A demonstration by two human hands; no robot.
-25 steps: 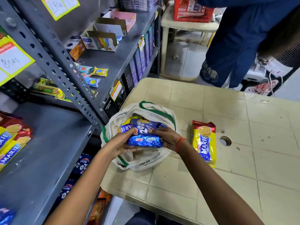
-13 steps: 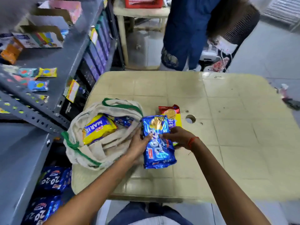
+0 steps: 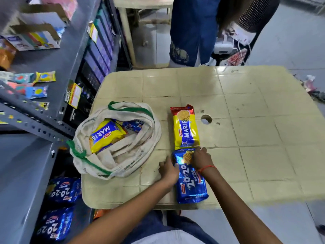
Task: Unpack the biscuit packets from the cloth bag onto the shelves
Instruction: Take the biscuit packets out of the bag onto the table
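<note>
A blue 20-20 biscuit packet (image 3: 190, 182) lies flat on the beige table (image 3: 246, 120) near its front edge. My left hand (image 3: 168, 170) pinches the packet's upper left side and my right hand (image 3: 200, 158) covers its upper right corner. Just beyond it lies a yellow Marie packet (image 3: 186, 127), end to end with the blue one. The cloth bag (image 3: 140, 147) with green handles sits open to the left on the table. Inside it are another yellow Marie packet (image 3: 105, 135) and a blue packet (image 3: 133, 125).
Grey metal shelves (image 3: 26, 164) stand along the left, close to the table. Small sachets (image 3: 44, 76) and cardboard boxes (image 3: 33, 39) lie on an upper shelf, blue 20-20 packets (image 3: 63, 190) on a lower one. A person in blue (image 3: 193, 32) stands beyond the table. The table has a round hole (image 3: 206, 119).
Both hands lifted the blue 20-20 packet out of the bag, carried it right and laid it on the table in front of the Marie packet. The view has tilted down and right.
</note>
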